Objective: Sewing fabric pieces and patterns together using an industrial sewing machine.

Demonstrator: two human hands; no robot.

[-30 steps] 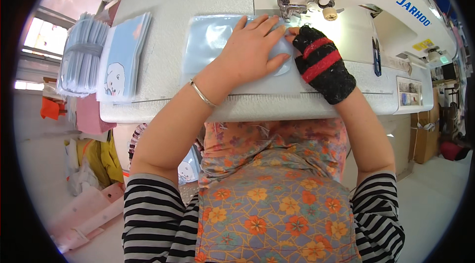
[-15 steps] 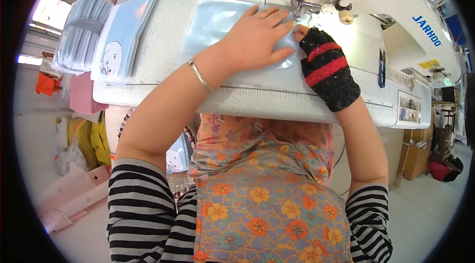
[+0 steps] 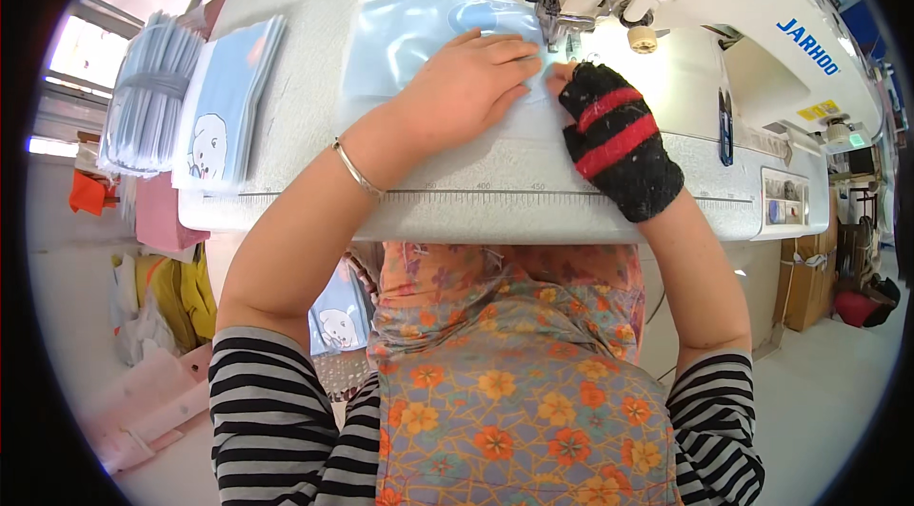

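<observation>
A glossy light-blue plastic sheet [image 3: 390,44] lies on the sewing table, its right edge at the presser foot [image 3: 562,41] of a white sewing machine [image 3: 743,39]. My left hand [image 3: 471,87], bare with a bangle at the wrist, rests flat on the sheet, fingers stretched toward the foot. Just in front of the foot, my right hand [image 3: 617,139], in a black and red fingerless glove, has its fingertips drawn together at the sheet's right edge. Part of that grip is hidden by the glove.
On the left stand a banded bundle of pale-blue pieces [image 3: 152,92] and a stack of blue printed pieces [image 3: 228,106]. Thread snips [image 3: 725,128] lie right of my right hand. A ruler strip [image 3: 457,197] runs along the table's front edge.
The sheet has slid away from me along the presser foot. My left hand has drawn back leftward on it, and my right hand stays by the foot. The whole view has shifted slightly.
</observation>
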